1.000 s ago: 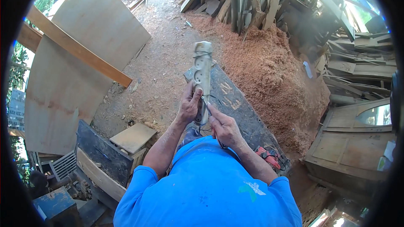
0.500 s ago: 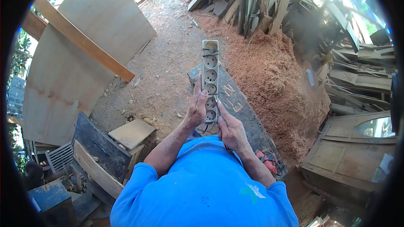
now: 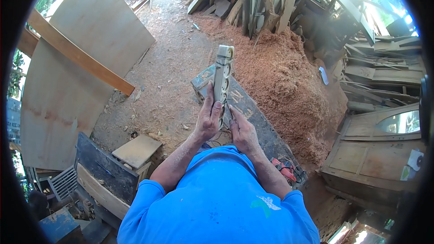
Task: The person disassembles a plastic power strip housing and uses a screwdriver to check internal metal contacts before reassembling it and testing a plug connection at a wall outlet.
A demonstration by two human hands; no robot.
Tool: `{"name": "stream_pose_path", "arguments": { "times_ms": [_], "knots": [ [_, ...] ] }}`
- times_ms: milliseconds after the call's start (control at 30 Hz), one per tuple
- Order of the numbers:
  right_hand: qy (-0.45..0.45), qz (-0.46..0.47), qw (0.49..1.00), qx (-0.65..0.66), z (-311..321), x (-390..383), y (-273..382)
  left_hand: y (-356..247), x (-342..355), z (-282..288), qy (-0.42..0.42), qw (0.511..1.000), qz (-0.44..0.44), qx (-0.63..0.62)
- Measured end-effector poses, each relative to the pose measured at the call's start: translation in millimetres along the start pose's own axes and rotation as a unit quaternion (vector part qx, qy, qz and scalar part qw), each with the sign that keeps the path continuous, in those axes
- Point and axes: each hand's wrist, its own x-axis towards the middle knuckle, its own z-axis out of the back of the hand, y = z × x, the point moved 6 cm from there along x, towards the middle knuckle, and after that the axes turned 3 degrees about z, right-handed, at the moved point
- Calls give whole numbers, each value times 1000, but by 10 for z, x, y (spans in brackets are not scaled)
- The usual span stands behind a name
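Note:
A long pale power strip with a row of round sockets is held upright in front of my body. It is turned partly on its side, so the socket face points right and shows only at a slant. Dark wire is wound round its far end. My left hand is closed on the strip's left side, fingers along its edge. On the right, my right hand has its fingers drawn together beside the near end. Something thin and dark shows at those fingertips, too small to name.
A dark, worn workbench runs under my hands, with a red power tool on its near end. Beyond lies a heap of sawdust. Scrap boards lean behind it. A wooden cabinet stands right, a big plywood sheet left.
The power strip has rolled from facing up to nearly on edge, its sockets now turned right. My left hand has turned with it. My right hand has shifted slightly down from the sockets.

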Motion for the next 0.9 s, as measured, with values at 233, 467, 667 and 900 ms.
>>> {"name": "stream_pose_path", "arguments": {
  "times_ms": [233,467,667,900],
  "knots": [
    [-58,-6,997,47,-10,-28,-128,-14,-31,-136,47,993,34,-98],
    [-19,78,997,7,-153,-114,-418,191,-191,-184,182,966,176,-59],
    [18,-28,988,153,-206,-324,-360,181,-551,-125,171,928,243,-225],
    [-18,-236,873,427,-141,-582,-421,97,-549,-324,180,941,215,-191]
  ]
}}
